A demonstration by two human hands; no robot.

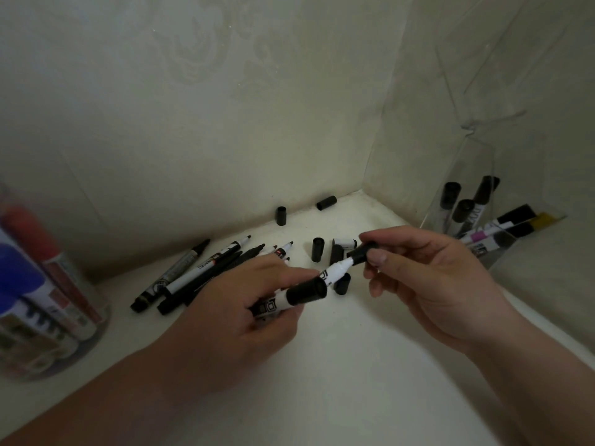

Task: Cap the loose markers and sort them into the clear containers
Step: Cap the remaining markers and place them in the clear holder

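The left hand (244, 304) comes in from the bottom left with its back turned up, its arm low over the white surface (354, 375). Its fingers (286, 273) are curled tight round two markers at once. One is a capped marker (289, 299) that points to the right. The other is a white marker (335, 272) that sticks out further, up and to the right. The right hand (431, 284) comes in from the bottom right, with its palm turned toward the left hand. Its thumb and first finger pinch a black cap (362, 252) and hold it at the tip of the white marker. Its other fingers are loosely bent. I cannot tell if the cap is pushed all the way on. Behind the left hand lies a pile of loose markers (199, 272) with bare tips. Some loose caps (317, 249) sit further back, toward the wall. A clear container (483, 162) on the right holds capped markers. A round container (96, 329) on the left looks blurry and holds blue and red ones.
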